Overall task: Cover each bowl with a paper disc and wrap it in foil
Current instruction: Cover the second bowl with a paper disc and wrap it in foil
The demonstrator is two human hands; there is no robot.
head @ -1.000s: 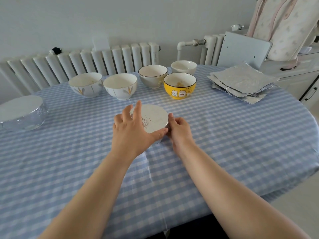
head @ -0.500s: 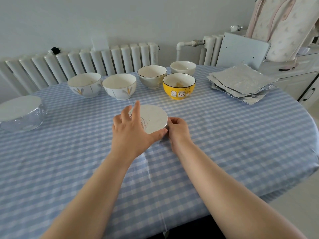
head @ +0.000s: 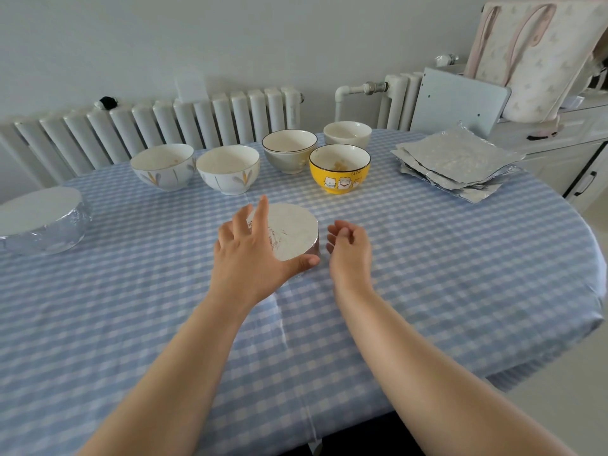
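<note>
A foil-wrapped bowl stands at the middle of the checked table. My left hand lies over its near left side, fingers spread on the flat foil top and thumb against its front wall. Just right of the bowl, my right hand hovers clear of it with fingers loosely curled and nothing in them. Behind stand several uncovered bowls: two white ones with leaf marks, a grey one, a small white one and a yellow cat bowl. Another wrapped bowl sits at the far left.
A stack of foil sheets lies at the back right of the table. A radiator runs along the wall behind. A white cabinet with a padded seat stands at the right.
My right hand has come off the wrapped bowl's right side and drawn slightly right. My left hand stays on the bowl.
</note>
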